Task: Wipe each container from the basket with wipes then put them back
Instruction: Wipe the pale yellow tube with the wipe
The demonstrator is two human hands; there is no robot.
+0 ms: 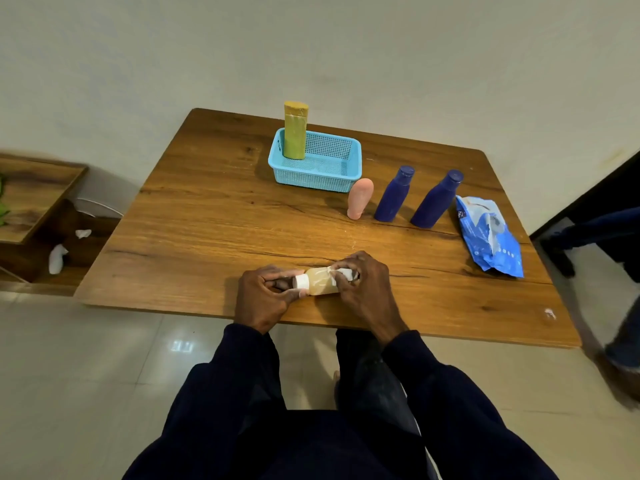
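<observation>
Fingers of the left hand (265, 297) curl round the white cap end of a beige bottle (320, 284), held sideways low over the table (207, 220) near its front edge. The right hand (363, 289) pinches a wipe (341, 273) round the other end. The basket (313, 181) holds one yellow bottle (295, 133), upright. Outside it stand one pink tube (360, 199) and two blue bottles (394, 195) (436, 200). One wipes pack (491, 237) lies to their right.
</observation>
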